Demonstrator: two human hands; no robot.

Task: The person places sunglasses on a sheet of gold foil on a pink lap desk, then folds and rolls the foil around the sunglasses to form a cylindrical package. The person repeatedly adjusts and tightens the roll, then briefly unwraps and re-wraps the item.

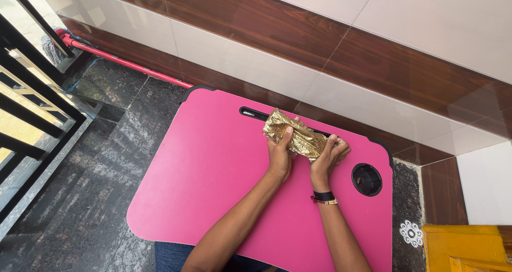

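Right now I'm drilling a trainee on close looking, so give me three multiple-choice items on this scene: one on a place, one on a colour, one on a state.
1. Where is the round cup hole in the table?
A. beside the right hand
B. at the left edge
C. under the left forearm

2. What colour is the table top?
A. blue
B. pink
C. white

3. How is the gold foil bundle held?
A. lying untouched
B. in one hand
C. in both hands

Answers: 1 A, the hole lies just beyond the right hand. 2 B, the top is bright pink. 3 C, the left hand and the right hand both grip it.
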